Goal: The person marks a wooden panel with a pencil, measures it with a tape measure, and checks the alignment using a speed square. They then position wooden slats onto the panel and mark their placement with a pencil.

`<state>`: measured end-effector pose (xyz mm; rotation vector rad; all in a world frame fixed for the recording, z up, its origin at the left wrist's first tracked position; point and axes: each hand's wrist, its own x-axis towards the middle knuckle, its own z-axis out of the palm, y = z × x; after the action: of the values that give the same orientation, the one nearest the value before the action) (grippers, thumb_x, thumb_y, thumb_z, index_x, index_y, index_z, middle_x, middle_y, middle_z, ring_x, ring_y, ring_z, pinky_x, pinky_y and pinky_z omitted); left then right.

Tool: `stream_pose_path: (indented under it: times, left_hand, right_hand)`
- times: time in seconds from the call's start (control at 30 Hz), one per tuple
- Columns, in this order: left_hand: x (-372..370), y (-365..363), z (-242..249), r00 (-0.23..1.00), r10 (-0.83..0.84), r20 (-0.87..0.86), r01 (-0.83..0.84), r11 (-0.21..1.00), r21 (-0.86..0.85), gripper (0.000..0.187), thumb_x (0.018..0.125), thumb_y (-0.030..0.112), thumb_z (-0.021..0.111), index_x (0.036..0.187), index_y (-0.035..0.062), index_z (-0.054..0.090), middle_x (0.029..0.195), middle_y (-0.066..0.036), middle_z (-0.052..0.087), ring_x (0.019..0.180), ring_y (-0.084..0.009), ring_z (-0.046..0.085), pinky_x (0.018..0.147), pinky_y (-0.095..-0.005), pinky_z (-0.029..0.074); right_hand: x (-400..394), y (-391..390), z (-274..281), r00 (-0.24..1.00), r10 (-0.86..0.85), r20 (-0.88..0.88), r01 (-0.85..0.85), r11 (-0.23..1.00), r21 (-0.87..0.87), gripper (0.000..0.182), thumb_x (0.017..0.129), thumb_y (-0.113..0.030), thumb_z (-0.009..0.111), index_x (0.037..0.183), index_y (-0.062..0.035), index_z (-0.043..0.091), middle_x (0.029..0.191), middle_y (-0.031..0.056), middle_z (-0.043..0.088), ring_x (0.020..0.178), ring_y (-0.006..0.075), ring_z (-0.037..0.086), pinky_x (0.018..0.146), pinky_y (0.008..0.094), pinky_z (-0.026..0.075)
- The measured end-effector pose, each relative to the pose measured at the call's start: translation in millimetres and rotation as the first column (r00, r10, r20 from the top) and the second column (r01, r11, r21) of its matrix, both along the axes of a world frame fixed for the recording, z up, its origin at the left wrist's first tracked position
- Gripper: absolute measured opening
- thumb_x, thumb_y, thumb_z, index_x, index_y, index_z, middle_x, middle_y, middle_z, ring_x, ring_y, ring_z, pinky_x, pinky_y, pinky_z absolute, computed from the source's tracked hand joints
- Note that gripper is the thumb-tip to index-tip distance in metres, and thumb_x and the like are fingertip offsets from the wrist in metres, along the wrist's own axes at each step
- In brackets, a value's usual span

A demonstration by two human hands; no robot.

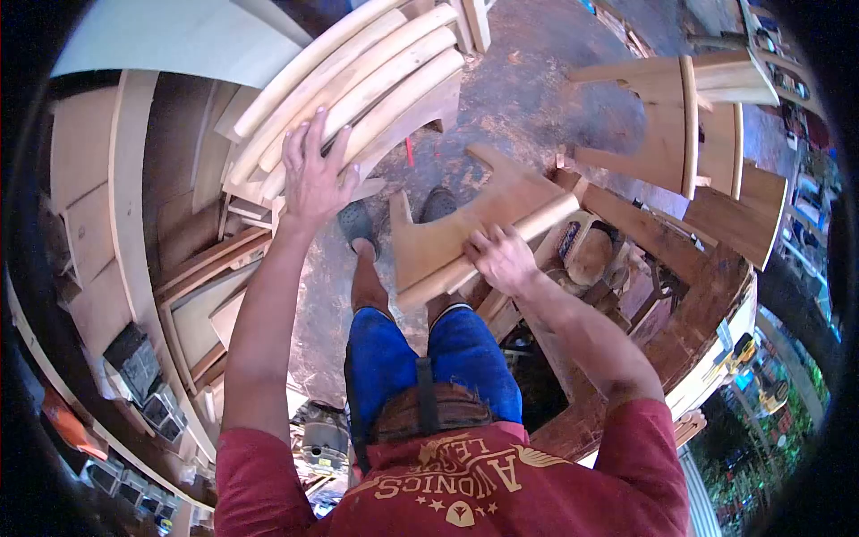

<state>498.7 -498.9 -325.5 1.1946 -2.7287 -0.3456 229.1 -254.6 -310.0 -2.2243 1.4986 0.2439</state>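
Observation:
My right hand (501,259) is closed around the thick rounded rail along one edge of a wooden panel (474,213). This panel has a curved cutout on its far side and hangs tilted in front of my legs, over one shoe. Fingers spread, my left hand (315,170) reaches to the near end of a row of similar panels (394,106) with rounded top rails, standing side by side. Its fingertips overlap the rails in this view, and nothing is gripped in it.
More cutout panels (640,116) stand at the right. Below them, a heavy timber frame (689,309) surrounds wood scraps. Boards (192,304) lean at the left. A small red object (409,152) lies on the dusty floor (519,89). A yellow power tool (761,380) sits far right.

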Motion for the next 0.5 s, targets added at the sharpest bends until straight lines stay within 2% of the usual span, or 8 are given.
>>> stream_pose_path:
  times: [0.03, 0.17, 0.3, 0.33, 0.43, 0.5]
  left_hand:
    - [-0.2, 0.6, 0.7, 1.0, -0.013, -0.004, 0.013, 1.0, 0.003, 0.06, 0.082, 0.025, 0.072, 0.138, 0.0082, 0.059, 0.16, -0.023, 0.029, 0.137, -0.0463, 0.031, 0.117, -0.0589, 0.023]
    - [1.2, 0.0, -4.3, 1.0, -0.003, 0.003, 0.003, 1.0, 0.004, 0.056, 0.083, 0.022, 0.069, 0.137, 0.0083, 0.06, 0.159, -0.019, 0.031, 0.135, -0.044, 0.034, 0.116, -0.0558, 0.027]
    - [1.0, -0.9, -6.9, 1.0, -0.016, -0.015, 0.016, 0.999, -0.042, 0.054, 0.084, 0.021, 0.068, 0.136, 0.0093, 0.06, 0.157, -0.018, 0.035, 0.132, -0.0422, 0.037, 0.114, -0.0552, 0.029]
    - [1.5, -0.3, -6.9, 1.0, -0.017, -0.016, 0.016, 0.999, -0.046, 0.054, 0.084, 0.021, 0.068, 0.137, 0.0094, 0.06, 0.157, -0.018, 0.036, 0.132, -0.042, 0.038, 0.114, -0.0549, 0.029]
    - [2.1, 1.0, -6.3, 1.0, -0.016, -0.008, 0.016, 0.998, -0.054, 0.055, 0.084, 0.021, 0.068, 0.137, 0.01, 0.06, 0.156, -0.018, 0.037, 0.131, -0.0414, 0.038, 0.113, -0.0543, 0.03]
    - [0.4, -0.4, -7.0, 1.0, -0.013, 0.008, 0.014, 0.999, -0.053, 0.056, 0.084, 0.021, 0.068, 0.138, 0.0105, 0.059, 0.156, -0.018, 0.037, 0.131, -0.0411, 0.039, 0.113, -0.054, 0.03]
  right_hand:
    - [0.5, -15.3, -1.8, 0.996, 0.072, -0.052, -0.073, 0.997, -0.019, 0.017, 0.081, -0.023, 0.064, 0.095, -0.0147, 0.07, 0.095, 0.0015, 0.057, 0.09, 0.021, 0.062, 0.074, 0.0369, 0.052]
    - [12.0, -69.2, 8.0, 0.997, 0.069, -0.022, -0.07, 0.996, -0.049, 0.016, 0.079, -0.022, 0.065, 0.092, -0.0137, 0.07, 0.096, 0.0029, 0.057, 0.09, 0.0211, 0.062, 0.074, 0.0379, 0.053]
    - [22.0, -66.9, 9.0, 0.992, 0.091, -0.081, -0.094, 0.995, -0.032, 0.018, 0.079, -0.024, 0.066, 0.091, -0.0126, 0.071, 0.096, 0.0035, 0.057, 0.089, 0.022, 0.063, 0.073, 0.038, 0.053]
    - [26.6, -59.2, 3.4, 0.991, 0.091, -0.095, -0.09, 0.996, 0.013, 0.02, 0.078, -0.025, 0.066, 0.093, -0.0124, 0.071, 0.097, 0.0038, 0.057, 0.091, 0.0225, 0.062, 0.075, 0.0372, 0.053]
    - [25.6, -37.5, 1.5, 1.0, 0.005, -0.02, -0.004, 0.998, 0.058, 0.015, 0.08, -0.022, 0.067, 0.085, -0.0149, 0.079, 0.112, 0.007, 0.062, 0.103, 0.0266, 0.062, 0.087, 0.0416, 0.052]
    - [18.4, -27.3, -0.1, 1.0, 0.007, -0.029, -0.007, 1.0, 0.0, 0.014, 0.08, -0.022, 0.066, 0.085, -0.0161, 0.078, 0.109, 0.0057, 0.061, 0.1, 0.0258, 0.061, 0.088, 0.0406, 0.051]
